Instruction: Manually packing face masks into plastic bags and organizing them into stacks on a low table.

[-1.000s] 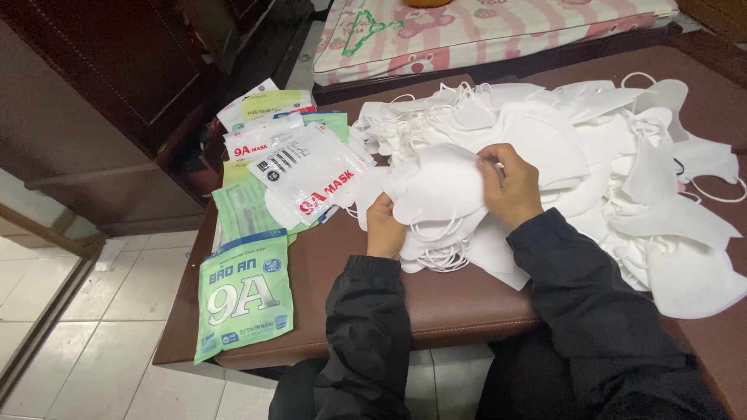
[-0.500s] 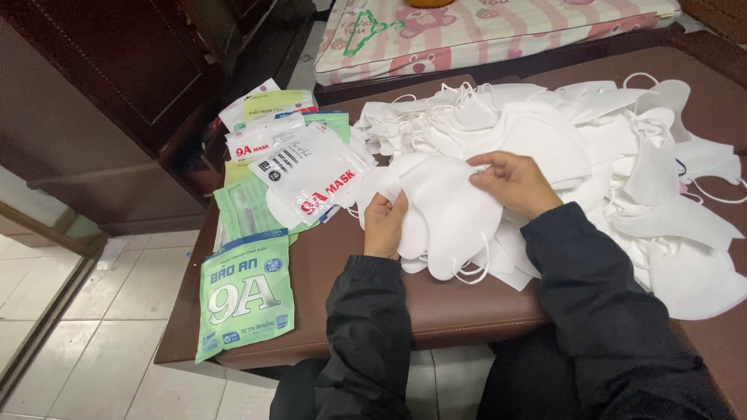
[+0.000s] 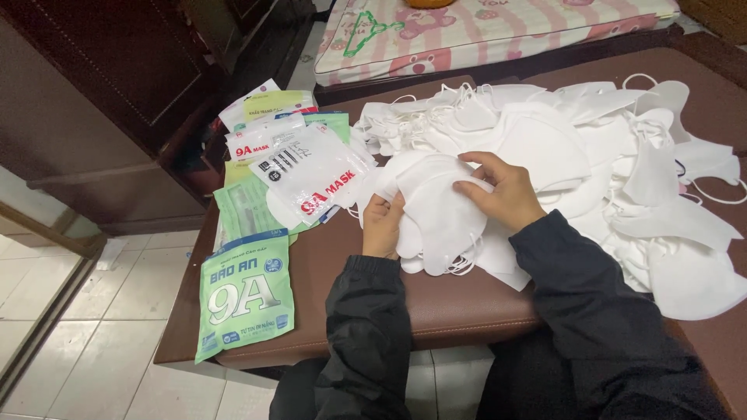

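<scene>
- While both hands work at the near edge of the heap, the left hand (image 3: 383,225) grips the left side of a small stack of white face masks (image 3: 436,210), fingers curled shut on it.
- Resting on top of the same stack, the right hand (image 3: 502,190) lies fairly flat, thumb and fingertips pinching the upper mask, so both hands are closed on the stack and neither is spread wide.
- The stack sits on the brown padded bench top (image 3: 373,288), just in front of the person's dark sleeves and touching the big pile behind it.
- Judging by how things lie, only a few masks have been gathered and squared up; the large loose pile of masks (image 3: 622,171) stretching to the right looks unsorted, so most of the work seems left.
- None of the flat packets looks filled or sealed as far as I can tell: a clear plastic pouch with red and black print (image 3: 311,183) lies just left of the stack, over other pouches.
- A green printed pouch (image 3: 245,299) lies apart, near the bench's front left corner.
- The masks are soft, matte, non-woven fabric, folded into curved shell shapes with thin elastic ear loops trailing out.
- The pouches are glossy, thin and rectangular; the bench top is smooth leather-like padding with a rounded edge.
- Beyond the bench lies a pink striped mattress (image 3: 498,31), and pale floor tiles (image 3: 70,311) show at the left.
</scene>
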